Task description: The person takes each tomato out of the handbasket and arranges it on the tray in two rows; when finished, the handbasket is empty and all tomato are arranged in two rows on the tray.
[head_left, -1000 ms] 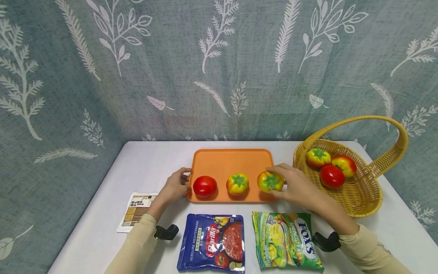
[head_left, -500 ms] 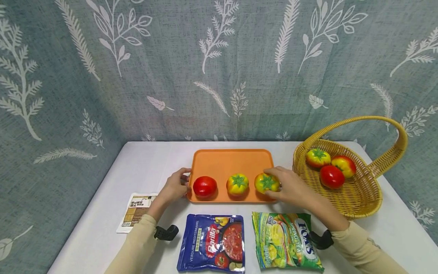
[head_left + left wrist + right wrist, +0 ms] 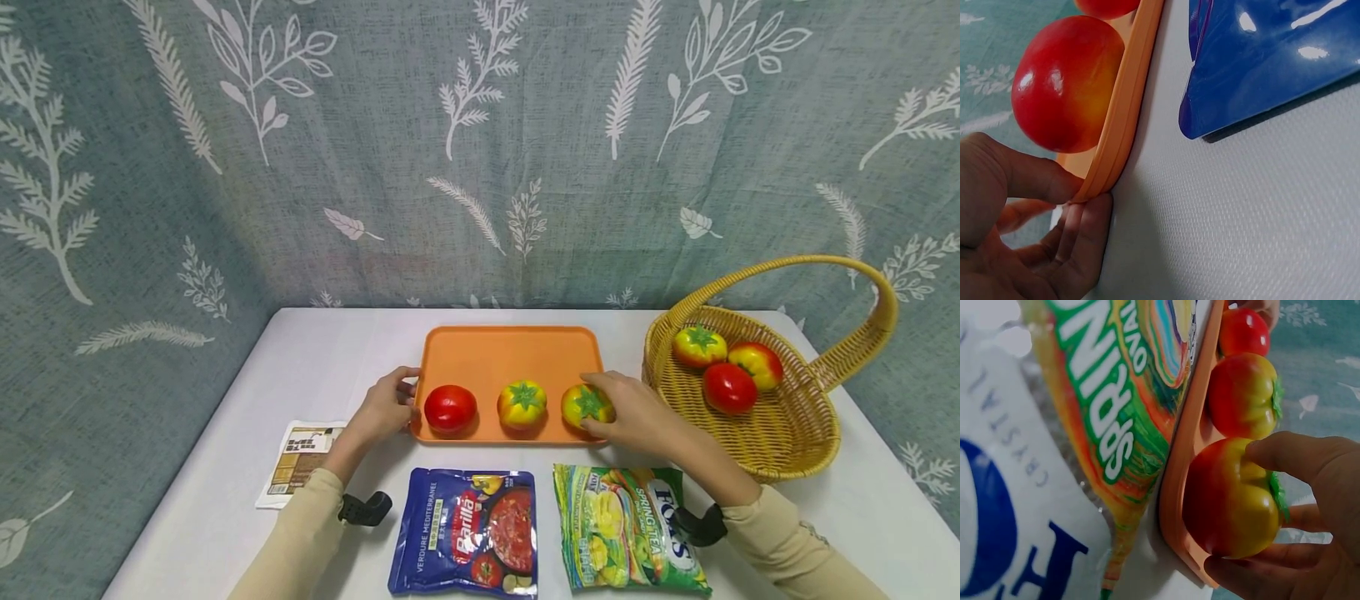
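Gripping a yellow-green tomato (image 3: 586, 404) at the right end of an orange tray (image 3: 510, 354), the right hand (image 3: 633, 410) curls its thumb over the top and its fingers round the far side; the right wrist view shows the fruit (image 3: 1232, 499) sitting on the tray floor against the rim. Left hand (image 3: 384, 408) pinches the tray's left edge, thumb on the upper lip and fingers tucked under, as the left wrist view shows at the rim (image 3: 1124, 119). A white table (image 3: 225, 467) holds everything, with a leaf-printed curtain (image 3: 480, 150) behind it. One wicker basket (image 3: 795, 433) with a hoop handle stands at the right, holding three tomatoes (image 3: 726, 367), one red and two mixed red and yellow, partly overlapping. The tray carries three in a row: a red tomato (image 3: 450, 408) at the left, a yellow tomato (image 3: 522, 402) in the middle, and the held one, partly covered by fingers. Two pouches lie in front: a blue sauce pouch (image 3: 468, 533) and a green candy bag (image 3: 626, 529), whose right edge is hidden under the right forearm. One small printed packet (image 3: 296, 458) lies at the left, its print too small to read and its corner covered by the left sleeve. Both forearms are cut off at the lower edge.
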